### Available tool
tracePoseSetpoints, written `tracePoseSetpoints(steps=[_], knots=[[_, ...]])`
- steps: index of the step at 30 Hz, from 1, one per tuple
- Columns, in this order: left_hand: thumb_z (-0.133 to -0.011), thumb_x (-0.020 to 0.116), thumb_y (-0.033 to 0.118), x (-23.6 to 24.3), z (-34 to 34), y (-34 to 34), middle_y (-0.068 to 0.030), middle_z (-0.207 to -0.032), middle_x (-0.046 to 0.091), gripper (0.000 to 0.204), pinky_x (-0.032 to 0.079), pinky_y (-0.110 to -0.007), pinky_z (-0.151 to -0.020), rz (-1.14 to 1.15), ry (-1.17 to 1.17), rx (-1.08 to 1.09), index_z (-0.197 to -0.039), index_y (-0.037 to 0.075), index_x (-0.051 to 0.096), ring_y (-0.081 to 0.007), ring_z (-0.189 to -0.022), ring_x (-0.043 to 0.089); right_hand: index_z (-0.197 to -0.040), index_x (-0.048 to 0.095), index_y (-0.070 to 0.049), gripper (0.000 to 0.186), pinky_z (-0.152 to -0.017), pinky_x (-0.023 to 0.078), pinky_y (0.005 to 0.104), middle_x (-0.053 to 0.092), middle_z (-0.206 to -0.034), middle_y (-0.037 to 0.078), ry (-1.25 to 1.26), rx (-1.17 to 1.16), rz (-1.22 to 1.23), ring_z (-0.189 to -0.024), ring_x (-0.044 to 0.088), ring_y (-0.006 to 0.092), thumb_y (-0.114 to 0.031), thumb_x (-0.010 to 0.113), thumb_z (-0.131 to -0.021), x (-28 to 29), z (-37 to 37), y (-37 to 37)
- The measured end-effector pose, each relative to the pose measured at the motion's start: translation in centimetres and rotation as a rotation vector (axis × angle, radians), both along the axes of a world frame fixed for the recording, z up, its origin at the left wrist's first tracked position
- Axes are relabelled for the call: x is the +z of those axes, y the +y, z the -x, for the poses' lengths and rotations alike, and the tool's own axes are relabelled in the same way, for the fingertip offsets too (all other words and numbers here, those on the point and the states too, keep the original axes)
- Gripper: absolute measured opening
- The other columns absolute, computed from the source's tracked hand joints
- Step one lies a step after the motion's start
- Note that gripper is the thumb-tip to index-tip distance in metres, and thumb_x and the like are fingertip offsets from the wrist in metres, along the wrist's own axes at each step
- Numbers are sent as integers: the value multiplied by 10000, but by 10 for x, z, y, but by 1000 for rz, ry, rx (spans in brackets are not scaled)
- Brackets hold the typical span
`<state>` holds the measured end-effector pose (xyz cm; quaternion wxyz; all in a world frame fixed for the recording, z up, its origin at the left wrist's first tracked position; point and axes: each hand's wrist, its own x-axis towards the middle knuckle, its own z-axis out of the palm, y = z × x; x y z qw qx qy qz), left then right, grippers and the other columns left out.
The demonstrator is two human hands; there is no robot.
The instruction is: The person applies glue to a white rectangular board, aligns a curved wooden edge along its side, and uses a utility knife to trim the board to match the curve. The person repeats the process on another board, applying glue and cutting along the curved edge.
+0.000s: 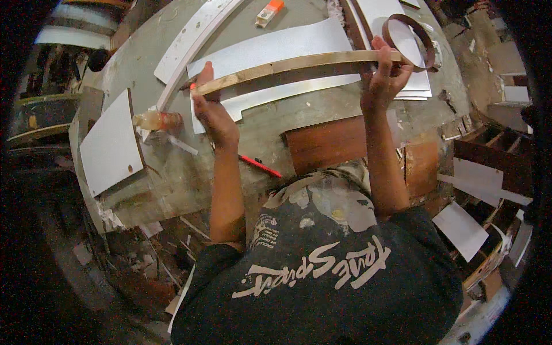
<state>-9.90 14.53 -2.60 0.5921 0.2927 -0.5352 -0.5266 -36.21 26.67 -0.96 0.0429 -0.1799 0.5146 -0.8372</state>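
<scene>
Across the bench, a long narrow wooden strip [293,64] spans between my two hands. Its pale raw edge faces up and its side looks dark brown. At its left end my left hand [218,118] grips it between thumb and fingers. My right hand [382,83] is closed around the right end, close to a coiled brown band [426,49] resembling edge banding. Beneath the strip lie white sheet pieces [287,43], partly hidden by it. A red slim tool [260,165] lies on the bench right of my left forearm.
A bottle with a reddish label [167,121] lies beside a white panel [109,149] on the left. A brown board [328,144] sits near my torso. An orange-and-white box-shaped item [270,12] lies at the far side. Offcuts [463,230] clutter the lower right.
</scene>
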Motion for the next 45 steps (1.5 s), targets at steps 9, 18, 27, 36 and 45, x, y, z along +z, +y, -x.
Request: tracePoseSetpoints(steps=[9, 18, 27, 36, 45], knots=[[-1079, 375, 543, -73, -17, -13, -197, -1662, 288, 761, 207, -434, -1251, -253, 95, 21, -1609, 13, 246, -300, -1542, 262, -1300, 530, -36, 519, -1031, 454, 329, 576, -1355, 131, 83, 67, -245, -1176, 564, 181, -184, 828, -902, -63, -10, -3], [-946, 425, 779, -25, -33, 16, -92, -1635, 340, 949, 220, -519, -1241, -318, -86, -1, -1665, 235, 129, -268, -1481, 345, -1371, 482, -63, 587, -993, 492, 312, 588, -1295, 104, -111, 107, -141, -1052, 581, 159, -60, 802, -878, -28, -22, 29], [-949, 499, 730, 20, -38, 27, -76, -1540, 450, 917, 268, -537, -1229, -186, -52, 1, -1657, 253, 164, -254, -1437, 412, -1389, 437, -32, 569, -1021, 513, 380, 564, -1313, 149, 38, 131, -38, -1152, 589, 227, -94, 729, -904, 10, -22, 40], [-950, 640, 577, -27, -40, 7, -171, -1561, 321, 890, 296, -535, -1194, -503, 11, -18, -1645, 257, 184, -310, -1417, 367, -1244, 565, -71, 574, -937, 535, 297, 610, -1204, 70, -19, 142, -216, -1078, 611, 157, -84, 907, -783, -35, -11, 7], [-1001, 593, 547, -68, -39, 11, -117, -1606, 358, 785, 263, -525, -1232, -552, -34, -85, -1632, 246, 237, -285, -1477, 349, -1181, 640, -66, 384, -908, 524, 279, 666, -1123, 55, -2, 264, -218, -1018, 633, 127, -189, 846, -881, -73, 20, 18]])
